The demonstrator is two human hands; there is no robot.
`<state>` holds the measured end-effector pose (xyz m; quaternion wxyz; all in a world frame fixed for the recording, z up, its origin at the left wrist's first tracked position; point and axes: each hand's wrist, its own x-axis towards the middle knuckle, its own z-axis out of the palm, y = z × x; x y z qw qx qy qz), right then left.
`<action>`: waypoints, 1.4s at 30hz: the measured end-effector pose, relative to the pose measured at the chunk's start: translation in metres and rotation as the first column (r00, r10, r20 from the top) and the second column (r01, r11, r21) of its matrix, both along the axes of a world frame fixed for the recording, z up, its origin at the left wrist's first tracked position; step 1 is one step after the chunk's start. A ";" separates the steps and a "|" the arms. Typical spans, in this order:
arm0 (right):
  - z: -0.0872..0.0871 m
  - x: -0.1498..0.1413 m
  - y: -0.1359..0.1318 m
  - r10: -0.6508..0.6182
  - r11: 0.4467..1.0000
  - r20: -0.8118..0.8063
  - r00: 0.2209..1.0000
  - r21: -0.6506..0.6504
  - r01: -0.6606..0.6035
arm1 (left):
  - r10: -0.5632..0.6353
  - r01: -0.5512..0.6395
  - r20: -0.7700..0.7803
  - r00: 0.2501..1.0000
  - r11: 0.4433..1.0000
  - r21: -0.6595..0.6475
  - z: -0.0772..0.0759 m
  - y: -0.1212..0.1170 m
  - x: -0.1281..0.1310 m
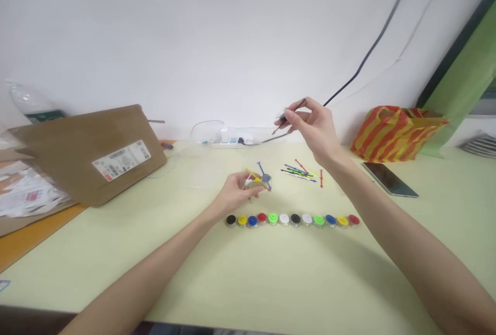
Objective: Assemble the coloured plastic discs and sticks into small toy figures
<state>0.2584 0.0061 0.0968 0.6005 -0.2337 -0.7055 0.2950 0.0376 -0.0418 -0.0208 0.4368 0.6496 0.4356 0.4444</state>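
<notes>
My left hand (236, 190) is closed around a small cluster of clear round pieces with yellow and blue double-ended plastic arrows (264, 172) sticking out. Raised higher on the right, my right hand (312, 125) pinches a black plastic arrow (289, 117) that slants down to the left. Something pale and clear shows beside the fingertips, too blurred to name. A loose pile of coloured arrows (298, 173) lies on the table beyond my forearms. In front of my left hand runs a row of small round discs (295, 219) with coloured tops and clear bases.
A brown cardboard box (116, 154) leans at the left beside papers and a plastic bottle (34, 102). Along the wall lies a white power strip (228, 141) with a black cable. A phone (390, 179) and a red-and-yellow striped bag (395, 133) are on the right.
</notes>
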 end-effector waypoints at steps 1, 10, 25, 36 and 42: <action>0.001 0.000 -0.002 0.031 0.999 0.021 0.999 -0.015 -0.031 | -0.009 0.009 -0.009 1.000 1.000 0.006 0.000 0.000 0.000; 0.005 0.000 -0.014 0.202 0.979 0.437 0.877 -0.098 -0.177 | -0.054 0.059 -0.093 0.994 0.997 0.046 0.007 -0.004 0.003; 0.017 0.005 -0.030 0.490 0.871 0.478 0.729 -0.249 -0.423 | -0.125 0.130 -0.075 0.989 0.989 0.070 0.006 -0.008 0.005; 0.011 -0.003 -0.035 0.331 0.918 0.704 0.629 -0.087 -0.386 | -0.049 0.052 -0.049 0.998 0.997 0.064 0.012 -0.012 0.006; 0.009 -0.008 -0.037 0.315 0.922 0.593 0.741 -0.006 -0.387 | -0.156 0.158 -0.034 0.987 0.984 0.082 0.009 -0.013 0.007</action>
